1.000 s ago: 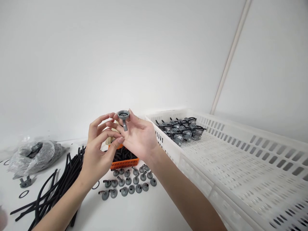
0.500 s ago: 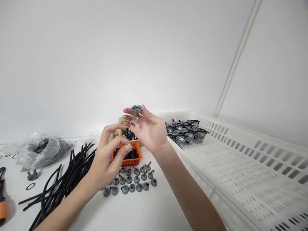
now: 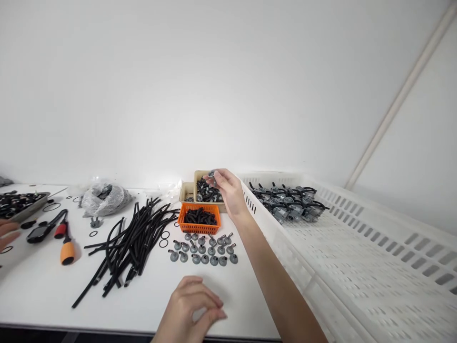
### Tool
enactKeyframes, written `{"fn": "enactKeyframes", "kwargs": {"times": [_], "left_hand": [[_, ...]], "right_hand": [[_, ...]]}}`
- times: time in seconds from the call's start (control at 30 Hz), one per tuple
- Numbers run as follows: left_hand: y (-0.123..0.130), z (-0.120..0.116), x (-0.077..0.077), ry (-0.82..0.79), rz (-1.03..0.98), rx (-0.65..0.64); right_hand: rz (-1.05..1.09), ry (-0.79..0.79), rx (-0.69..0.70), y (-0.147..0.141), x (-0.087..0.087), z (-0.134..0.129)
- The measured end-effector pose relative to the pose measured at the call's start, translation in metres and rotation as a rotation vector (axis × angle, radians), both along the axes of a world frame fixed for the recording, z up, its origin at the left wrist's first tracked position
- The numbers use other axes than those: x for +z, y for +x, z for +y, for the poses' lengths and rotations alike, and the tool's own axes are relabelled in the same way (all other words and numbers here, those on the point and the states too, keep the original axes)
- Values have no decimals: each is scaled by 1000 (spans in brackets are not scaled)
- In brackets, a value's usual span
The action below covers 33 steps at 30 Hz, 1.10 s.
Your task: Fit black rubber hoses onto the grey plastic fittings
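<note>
Raised over the bins, my right hand [image 3: 230,190] pinches a grey round cap [image 3: 212,174] between thumb and fingers. The fingers hide most of it. My left hand [image 3: 194,307] is low over the front of the white table, fingers curled with thumb and fingertips close together; whatever is in them, if anything, cannot be made out. Between the hands stand rows of grey caps with short spouts [image 3: 205,259]. Behind those is an orange basket [image 3: 200,228] of small black parts. Beige bins [image 3: 210,206] with grey and black pieces sit against the wall.
A white slatted crate [image 3: 342,247] on the right holds grey assemblies with black tubes [image 3: 285,202]. Black hoses [image 3: 135,238], black rings [image 3: 163,243], a bubble-wrap bag [image 3: 103,200] and an orange-handled screwdriver [image 3: 67,250] lie leftward. Another person's hand [image 3: 7,233] shows at the left edge.
My left hand has dropped away from the right, down towards the table's front edge. My right hand still holds the cap, now turned and more covered. The view has swung left.
</note>
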<state>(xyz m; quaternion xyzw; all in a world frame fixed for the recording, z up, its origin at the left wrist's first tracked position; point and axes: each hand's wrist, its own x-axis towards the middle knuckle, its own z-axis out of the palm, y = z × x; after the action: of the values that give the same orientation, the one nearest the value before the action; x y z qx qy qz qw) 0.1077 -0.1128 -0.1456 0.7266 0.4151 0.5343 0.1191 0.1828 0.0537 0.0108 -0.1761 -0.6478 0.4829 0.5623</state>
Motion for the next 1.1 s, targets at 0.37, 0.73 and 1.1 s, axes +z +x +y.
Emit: {"fn": "enactKeyframes", "kwargs": {"times": [0.37, 0.73, 1.1], "left_hand": [[-185, 59, 97, 115, 200, 25], [-131, 168, 111, 121, 395, -221], [-113, 213, 105, -186, 360, -223]], "right_hand": [[-96, -143, -265, 10, -87, 19], [-562, 152, -445, 12, -119, 26], [-779, 158, -465, 13, -121, 25]]}}
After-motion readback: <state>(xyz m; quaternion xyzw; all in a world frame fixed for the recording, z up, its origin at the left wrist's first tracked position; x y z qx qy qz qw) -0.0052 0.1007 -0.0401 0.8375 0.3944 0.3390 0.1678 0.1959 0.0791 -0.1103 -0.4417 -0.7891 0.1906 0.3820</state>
